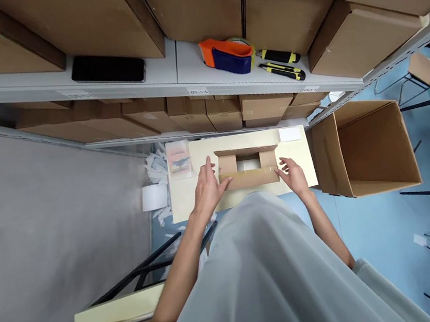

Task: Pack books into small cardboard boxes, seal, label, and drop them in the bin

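Head view: the left hand (209,185) is spread and unclenched, its thumb against the near left corner of a small carton (248,179), which sits flaps-open between both hands on a table (301,157). The right hand (293,175) touches the near right corner; whether it pinches, I cannot tell. A large box (329,156) stands beyond it, rightward; a white roll (154,197) lies left of the left hand.

Shelf edge (161,86), middle white label (198,91): looks to start "D2", remaining characters too small to read. Right-hand label (311,88), same edge: print visible, not legible. Left-hand label (76,95), same edge: faint, blurred, can't make out characters.
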Demonstrator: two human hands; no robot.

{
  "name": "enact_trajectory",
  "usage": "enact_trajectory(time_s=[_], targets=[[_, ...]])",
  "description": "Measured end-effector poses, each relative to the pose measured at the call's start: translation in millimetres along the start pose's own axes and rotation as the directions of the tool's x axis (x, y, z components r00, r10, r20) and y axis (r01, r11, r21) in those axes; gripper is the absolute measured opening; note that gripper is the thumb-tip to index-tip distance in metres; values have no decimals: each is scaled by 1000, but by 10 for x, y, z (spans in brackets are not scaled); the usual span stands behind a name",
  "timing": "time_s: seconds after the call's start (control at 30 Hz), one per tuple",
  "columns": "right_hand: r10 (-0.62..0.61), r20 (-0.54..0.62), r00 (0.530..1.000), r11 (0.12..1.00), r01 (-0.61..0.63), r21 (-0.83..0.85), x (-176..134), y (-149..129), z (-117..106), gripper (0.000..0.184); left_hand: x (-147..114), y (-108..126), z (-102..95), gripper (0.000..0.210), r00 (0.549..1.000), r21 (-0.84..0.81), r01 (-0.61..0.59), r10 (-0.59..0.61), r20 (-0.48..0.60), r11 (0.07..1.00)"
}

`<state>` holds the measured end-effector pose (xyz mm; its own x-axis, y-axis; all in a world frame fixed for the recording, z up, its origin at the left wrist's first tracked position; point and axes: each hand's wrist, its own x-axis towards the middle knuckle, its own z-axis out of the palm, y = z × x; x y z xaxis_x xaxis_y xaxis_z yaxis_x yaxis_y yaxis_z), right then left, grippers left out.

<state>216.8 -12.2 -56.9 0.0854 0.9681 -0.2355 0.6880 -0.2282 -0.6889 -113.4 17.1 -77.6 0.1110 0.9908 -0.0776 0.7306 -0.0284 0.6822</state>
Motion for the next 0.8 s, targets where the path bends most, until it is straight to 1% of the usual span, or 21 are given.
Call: enact_trajectory(time_s=[0.07,0.13,0.2,0.3,0.4,0.47,0.57,0.6,0.7,0.8], targets=[[-10,-41,999,1000,9,-27,85,-16,17,68,76,8,-1,113,999,19,-43,43,-28,999],[-55,-25,998,998,54,-31,139,-46,4,79,127,19,-32,116,993,26,-114,114,-5,993],[-97,3,995,995,97,-23,161,-74,-31,80,144,25,-78,108,986,33,-165,165,15,986],[-113,1,994,994,113,0,150,-76,-80,67,102,1,-129,83,985,38,-170,170,5,985],[-112,-16,994,993,112,23,115,-31,-77,57,16,-57,-129,48,992,31,-126,127,-8,991],[-123,-14,992,992,123,35,91,5,-46,51,-37,-96,-109,34,995,11,-97,97,-2,995],[-128,-4,992,991,128,31,73,44,27,31,-75,-127,-61,30,999,-65,-35,35,-3,997],[-117,-7,993,992,117,38,75,52,57,29,-72,-130,-38,31,1000,-109,-5,5,-6,994],[-23,-47,999,989,30,147,111,72,158,37,-28,-131,64,32,991,-293,128,-132,7,947],[123,-61,991,954,-101,281,183,91,236,44,38,-141,185,35,960,-467,259,-279,28,845]])
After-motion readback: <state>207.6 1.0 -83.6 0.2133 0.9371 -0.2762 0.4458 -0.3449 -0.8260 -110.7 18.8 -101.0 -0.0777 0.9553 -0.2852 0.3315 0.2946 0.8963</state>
